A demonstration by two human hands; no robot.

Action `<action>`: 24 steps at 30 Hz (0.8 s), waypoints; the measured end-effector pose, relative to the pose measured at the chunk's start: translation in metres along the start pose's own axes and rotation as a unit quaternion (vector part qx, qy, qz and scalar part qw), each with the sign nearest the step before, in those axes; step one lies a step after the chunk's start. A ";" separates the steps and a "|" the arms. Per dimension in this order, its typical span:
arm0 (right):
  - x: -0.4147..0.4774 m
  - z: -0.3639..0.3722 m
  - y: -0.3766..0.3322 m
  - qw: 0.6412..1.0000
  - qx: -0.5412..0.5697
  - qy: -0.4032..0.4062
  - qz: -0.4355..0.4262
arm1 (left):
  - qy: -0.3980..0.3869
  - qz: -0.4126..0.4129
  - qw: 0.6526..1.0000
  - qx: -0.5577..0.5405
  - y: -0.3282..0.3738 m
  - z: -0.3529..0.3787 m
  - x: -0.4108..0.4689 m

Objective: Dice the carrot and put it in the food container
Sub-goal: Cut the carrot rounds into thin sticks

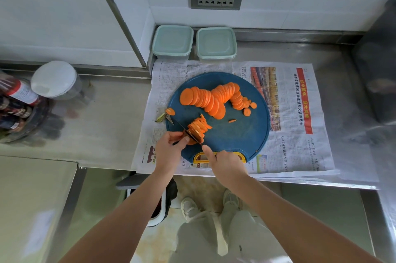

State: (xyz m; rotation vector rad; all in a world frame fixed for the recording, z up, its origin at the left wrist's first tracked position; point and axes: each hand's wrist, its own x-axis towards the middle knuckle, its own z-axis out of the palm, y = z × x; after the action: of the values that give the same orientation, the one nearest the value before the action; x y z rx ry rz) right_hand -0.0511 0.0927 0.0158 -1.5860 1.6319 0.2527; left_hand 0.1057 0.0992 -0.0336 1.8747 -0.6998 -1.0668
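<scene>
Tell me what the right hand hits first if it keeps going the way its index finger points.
The right hand points up-left along the knife, so it would probably meet the small carrot stack first.

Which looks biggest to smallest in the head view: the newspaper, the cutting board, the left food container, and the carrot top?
1. newspaper
2. cutting board
3. left food container; it sits farther back, so it may look smaller than it is
4. carrot top
</scene>
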 end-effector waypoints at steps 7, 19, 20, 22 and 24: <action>-0.012 0.002 0.007 0.996 -0.068 -0.015 -0.057 | -0.031 -0.015 0.999 0.015 0.002 -0.007 0.008; -0.014 0.010 0.020 0.997 -0.027 0.002 -0.076 | -0.040 0.033 0.997 0.048 0.013 -0.013 0.000; -0.011 0.013 0.021 0.996 -0.040 0.018 -0.084 | -0.038 0.036 0.997 0.047 0.013 -0.013 0.000; -0.010 0.012 0.021 0.994 -0.051 -0.001 -0.093 | -0.037 0.045 0.997 0.044 0.013 -0.014 -0.001; -0.012 0.009 0.020 0.993 -0.064 -0.013 -0.096 | -0.036 0.052 0.997 0.043 0.011 -0.014 -0.001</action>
State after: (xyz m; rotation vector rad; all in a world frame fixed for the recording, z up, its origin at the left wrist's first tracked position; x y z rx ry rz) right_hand -0.0671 0.1110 0.0098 -1.8159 1.4561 0.2814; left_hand 0.1164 0.0999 -0.0195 1.8587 -0.8877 -1.0567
